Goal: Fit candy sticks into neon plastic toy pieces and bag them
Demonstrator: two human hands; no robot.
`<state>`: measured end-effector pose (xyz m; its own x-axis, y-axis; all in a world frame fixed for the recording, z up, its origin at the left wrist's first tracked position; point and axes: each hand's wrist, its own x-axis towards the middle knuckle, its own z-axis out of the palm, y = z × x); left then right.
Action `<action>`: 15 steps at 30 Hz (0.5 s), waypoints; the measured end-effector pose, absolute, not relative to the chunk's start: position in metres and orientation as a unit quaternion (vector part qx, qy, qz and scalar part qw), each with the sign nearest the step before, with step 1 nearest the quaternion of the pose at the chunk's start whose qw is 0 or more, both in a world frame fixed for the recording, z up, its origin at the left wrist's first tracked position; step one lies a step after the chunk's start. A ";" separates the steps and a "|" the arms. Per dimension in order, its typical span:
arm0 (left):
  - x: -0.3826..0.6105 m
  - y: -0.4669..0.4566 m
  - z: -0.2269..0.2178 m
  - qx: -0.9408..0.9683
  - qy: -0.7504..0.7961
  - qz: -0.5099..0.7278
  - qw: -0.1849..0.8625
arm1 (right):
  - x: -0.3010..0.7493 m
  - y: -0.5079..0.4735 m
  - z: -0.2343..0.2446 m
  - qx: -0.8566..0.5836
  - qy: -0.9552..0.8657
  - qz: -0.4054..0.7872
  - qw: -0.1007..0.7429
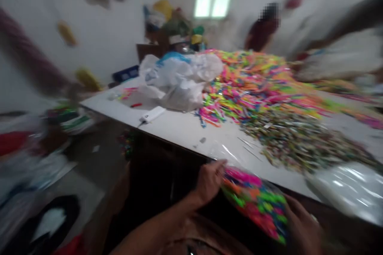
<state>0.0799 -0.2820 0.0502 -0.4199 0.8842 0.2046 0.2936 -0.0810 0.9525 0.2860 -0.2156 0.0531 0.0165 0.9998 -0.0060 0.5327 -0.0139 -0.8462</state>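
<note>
Between my two hands is a clear plastic bag (254,199) filled with bright pink, orange, green and blue pieces. My left hand (211,179) pinches the bag's upper left end, where loose clear film reaches over the table edge. On the other side, my right hand (303,223) wraps round the bag's lower right end, its fingertips partly hidden and blurred. The bag hangs tilted in front of the white table (179,135). Just beyond it on the tabletop lie a few thin sticks (250,147).
A large heap of neon strips (254,83) covers the table's back. Nearer lies a pile of dull multicoloured pieces (305,139), with a stack of clear plastic bags (350,191) at right. A white plastic sack (179,79) and a white power strip (152,114) sit left. Someone (263,30) is behind.
</note>
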 end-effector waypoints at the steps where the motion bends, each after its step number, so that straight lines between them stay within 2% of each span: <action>1: 0.077 -0.275 0.060 0.472 0.620 0.565 0.272 | 0.285 -0.207 0.058 -0.635 -0.579 0.366 0.357; 4: 0.065 -0.253 0.081 0.463 0.611 0.568 0.300 | 0.284 -0.186 0.082 -0.579 -0.559 0.437 0.403; 8: 0.050 -0.228 0.106 0.432 0.570 0.630 0.303 | 0.281 -0.156 0.126 -0.504 -0.577 0.455 0.453; 15: 0.031 -0.179 0.174 0.459 0.505 0.655 0.325 | 0.274 -0.093 0.190 -0.456 -0.668 0.413 0.418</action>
<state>0.0305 -0.1789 0.1740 -0.3677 0.8892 0.2723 0.0382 -0.2781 0.9598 0.2735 -0.0927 0.1903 -0.2350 0.9549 0.1818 0.2639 0.2427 -0.9335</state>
